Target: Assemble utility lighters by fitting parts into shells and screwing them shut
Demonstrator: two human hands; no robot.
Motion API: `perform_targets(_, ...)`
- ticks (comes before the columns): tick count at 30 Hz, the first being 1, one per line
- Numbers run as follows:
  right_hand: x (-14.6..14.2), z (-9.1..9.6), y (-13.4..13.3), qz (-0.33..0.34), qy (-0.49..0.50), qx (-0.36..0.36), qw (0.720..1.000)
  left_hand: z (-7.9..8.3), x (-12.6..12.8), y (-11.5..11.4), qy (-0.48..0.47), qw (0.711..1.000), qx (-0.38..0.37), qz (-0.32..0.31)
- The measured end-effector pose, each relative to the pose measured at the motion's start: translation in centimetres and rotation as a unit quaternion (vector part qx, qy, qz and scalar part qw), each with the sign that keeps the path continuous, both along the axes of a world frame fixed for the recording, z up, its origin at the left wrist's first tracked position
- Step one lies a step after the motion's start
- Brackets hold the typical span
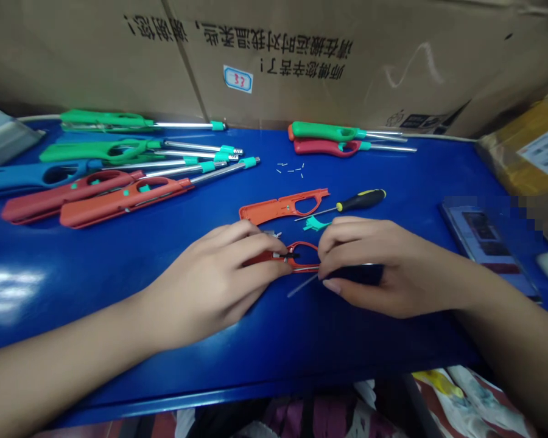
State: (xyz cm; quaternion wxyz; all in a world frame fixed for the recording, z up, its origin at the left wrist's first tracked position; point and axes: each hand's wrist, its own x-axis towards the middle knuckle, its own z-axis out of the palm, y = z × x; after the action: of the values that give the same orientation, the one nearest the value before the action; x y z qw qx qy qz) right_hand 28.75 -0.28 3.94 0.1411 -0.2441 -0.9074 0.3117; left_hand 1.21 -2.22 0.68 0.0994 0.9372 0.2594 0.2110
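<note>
My left hand (pixel 219 277) is closed in a pinch on the rear of an orange lighter half-shell (pixel 301 252) lying on the blue table (pixel 119 274). Facing it, my right hand (pixel 369 261) is curled, with fingers pressed on the front end of the same shell, where a thin metal tube pokes out below. A second orange shell half (pixel 283 207) lies just beyond, beside a small teal trigger piece (pixel 315 224) and a screwdriver (pixel 351 202) with a black and yellow handle.
Several assembled long lighters, green, blue and orange (pixel 119 176), lie at the back left; two more (pixel 338 139) at back centre. Tiny screws (pixel 292 169) are scattered between them. Cardboard boxes (pixel 301 55) form the back wall. A phone (pixel 484 243) rests at right.
</note>
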Motion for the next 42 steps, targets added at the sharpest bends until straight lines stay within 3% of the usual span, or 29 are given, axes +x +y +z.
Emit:
perform_targets(3,-0.3,-0.5,0.0,-0.040,0.011,0.019,0.999,0.0,0.0,-0.1,-0.003,1.000,-0.014,0.001)
perform_targets(6,-0.4,-1.6,0.5,-0.162,0.047,0.079,0.982,-0.1,0.0,-0.2,-0.008,1.000,-0.019,0.002)
perform_targets(8,-0.3,-2.2,0.9,-0.220,0.038,0.122,0.967,-0.1,0.0,-0.1,-0.015,1.000,-0.021,0.003)
perform_targets(12,0.1,-2.6,1.5,-0.270,-0.026,0.142,0.952,0.0,0.2,-0.1,-0.022,0.999,-0.032,0.012)
perform_targets(17,0.3,-2.4,1.4,-0.253,-0.094,0.105,0.957,0.3,0.5,-0.2,-0.024,0.997,-0.065,0.031)
perform_targets(21,0.2,-2.0,1.2,-0.246,-0.050,0.102,0.963,0.5,0.7,-0.4,-0.038,0.996,-0.061,0.061)
perform_targets(24,0.1,-1.5,0.9,-0.193,-0.017,0.098,0.976,0.6,0.7,-0.5,-0.029,0.994,-0.052,0.087)
perform_targets(28,-0.1,-1.3,0.2,-0.115,-0.063,0.120,0.984,0.6,0.7,-0.7,-0.023,0.992,-0.061,0.112)
perform_targets(42,-0.4,-1.3,-0.5,-0.090,-0.064,0.066,0.992,0.5,0.9,-0.8,-0.035,0.985,-0.108,0.129)
